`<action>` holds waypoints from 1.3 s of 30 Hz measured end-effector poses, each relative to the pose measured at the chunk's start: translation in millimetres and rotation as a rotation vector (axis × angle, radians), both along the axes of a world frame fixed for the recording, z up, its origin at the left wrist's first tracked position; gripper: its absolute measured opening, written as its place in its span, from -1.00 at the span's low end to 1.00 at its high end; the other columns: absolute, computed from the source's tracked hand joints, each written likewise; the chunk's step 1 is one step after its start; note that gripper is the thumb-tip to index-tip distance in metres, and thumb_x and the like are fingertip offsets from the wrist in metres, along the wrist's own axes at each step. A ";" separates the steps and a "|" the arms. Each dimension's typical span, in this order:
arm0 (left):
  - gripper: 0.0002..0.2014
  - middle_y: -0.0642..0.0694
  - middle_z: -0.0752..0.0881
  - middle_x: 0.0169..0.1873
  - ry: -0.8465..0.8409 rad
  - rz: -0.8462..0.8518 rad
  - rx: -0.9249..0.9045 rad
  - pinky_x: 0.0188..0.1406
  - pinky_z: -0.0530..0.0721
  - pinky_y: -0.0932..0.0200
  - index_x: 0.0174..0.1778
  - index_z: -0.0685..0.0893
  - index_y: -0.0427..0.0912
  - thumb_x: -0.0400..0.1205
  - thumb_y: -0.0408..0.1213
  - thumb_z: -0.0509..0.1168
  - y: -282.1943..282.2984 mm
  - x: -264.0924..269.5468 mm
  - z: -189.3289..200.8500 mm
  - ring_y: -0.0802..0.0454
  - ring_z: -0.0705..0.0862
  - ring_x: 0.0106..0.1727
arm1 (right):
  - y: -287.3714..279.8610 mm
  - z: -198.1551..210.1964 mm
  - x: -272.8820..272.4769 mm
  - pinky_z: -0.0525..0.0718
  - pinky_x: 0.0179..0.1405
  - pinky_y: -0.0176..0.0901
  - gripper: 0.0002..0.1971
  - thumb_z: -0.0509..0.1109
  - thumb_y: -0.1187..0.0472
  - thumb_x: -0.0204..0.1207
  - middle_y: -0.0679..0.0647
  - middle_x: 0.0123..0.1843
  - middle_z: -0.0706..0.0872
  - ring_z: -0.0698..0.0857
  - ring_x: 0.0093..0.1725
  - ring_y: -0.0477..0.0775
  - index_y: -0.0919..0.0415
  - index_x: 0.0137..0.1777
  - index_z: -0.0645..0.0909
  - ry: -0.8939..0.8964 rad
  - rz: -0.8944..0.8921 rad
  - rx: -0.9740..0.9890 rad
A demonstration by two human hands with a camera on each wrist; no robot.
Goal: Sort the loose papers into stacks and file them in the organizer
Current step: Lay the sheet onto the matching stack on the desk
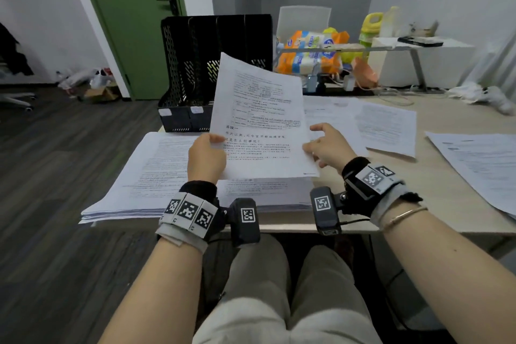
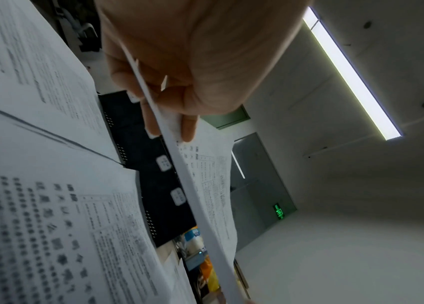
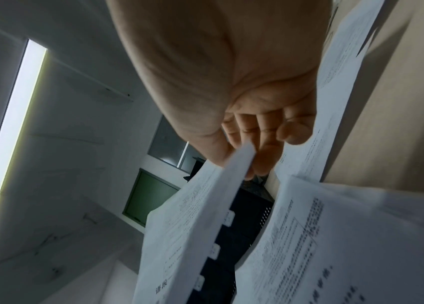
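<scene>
My left hand (image 1: pixel 208 153) pinches the left edge of a printed sheet (image 1: pixel 259 109), thumb on the printed face. My right hand (image 1: pixel 318 145) holds its right edge, thumb in front and fingers behind. The sheet is tilted up off the table, above a thick paper stack (image 1: pixel 156 176) at the near left edge. In the left wrist view the sheet (image 2: pixel 205 185) runs between thumb and fingers (image 2: pixel 151 127). In the right wrist view the sheet (image 3: pixel 192 216) also lies between thumb and fingers. The black mesh organizer (image 1: pixel 195 70) stands upright behind the stack, its slots partly hidden by the sheet.
More loose sheets (image 1: pixel 385 126) lie on the wooden table (image 1: pixel 418 184) to the right, another (image 1: pixel 480 162) at the far right edge. Tissue packs (image 1: pixel 310 50), jugs and a white box stand behind. The floor and a green door (image 1: pixel 134 22) are to the left.
</scene>
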State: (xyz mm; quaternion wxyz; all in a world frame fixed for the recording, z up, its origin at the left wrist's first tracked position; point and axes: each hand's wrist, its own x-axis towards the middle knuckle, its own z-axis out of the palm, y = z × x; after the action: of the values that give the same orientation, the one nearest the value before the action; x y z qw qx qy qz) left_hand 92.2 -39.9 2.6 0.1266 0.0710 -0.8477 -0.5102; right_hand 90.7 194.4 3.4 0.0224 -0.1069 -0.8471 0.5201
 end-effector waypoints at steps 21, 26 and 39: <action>-0.61 -0.11 0.50 0.42 -0.365 -0.353 -0.376 0.19 0.37 0.18 0.41 0.49 -0.19 0.66 -0.18 0.20 7.4 12.8 -15.0 -0.06 0.46 0.42 | 0.1 -25.4 11.6 0.60 -0.45 -0.27 -0.65 0.43 0.37 0.49 0.11 -0.39 0.63 0.60 -0.47 -0.05 0.32 0.27 0.54 -0.194 0.132 0.112; -0.70 -0.16 0.58 0.21 -0.468 -0.452 -0.455 0.15 0.39 0.17 0.25 0.56 -0.18 0.68 -0.10 0.19 15.9 22.2 -13.1 -0.08 0.54 0.24 | -2.0 -25.8 4.6 0.57 -0.46 -0.28 -0.64 0.43 0.36 0.50 0.12 -0.37 0.63 0.59 -0.46 -0.05 0.32 0.29 0.53 -0.197 0.127 0.121; -0.80 -0.05 0.52 -0.06 -0.442 -0.588 -0.529 -0.24 0.39 0.24 -0.02 0.55 -0.11 0.69 -0.05 0.15 40.9 13.1 4.7 0.00 0.48 -0.05 | 24.9 -10.1 0.4 0.47 -0.37 -0.32 -0.58 0.44 0.19 0.52 0.11 0.13 0.62 0.60 -0.20 -0.01 0.28 0.35 0.53 -0.083 0.078 0.172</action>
State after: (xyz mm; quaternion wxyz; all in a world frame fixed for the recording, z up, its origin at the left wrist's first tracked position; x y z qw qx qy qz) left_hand 105.3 1.1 7.3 -0.1940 -0.1001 -0.9398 -0.2628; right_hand 91.1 219.4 -6.7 -0.0239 -0.0927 -0.8922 0.4413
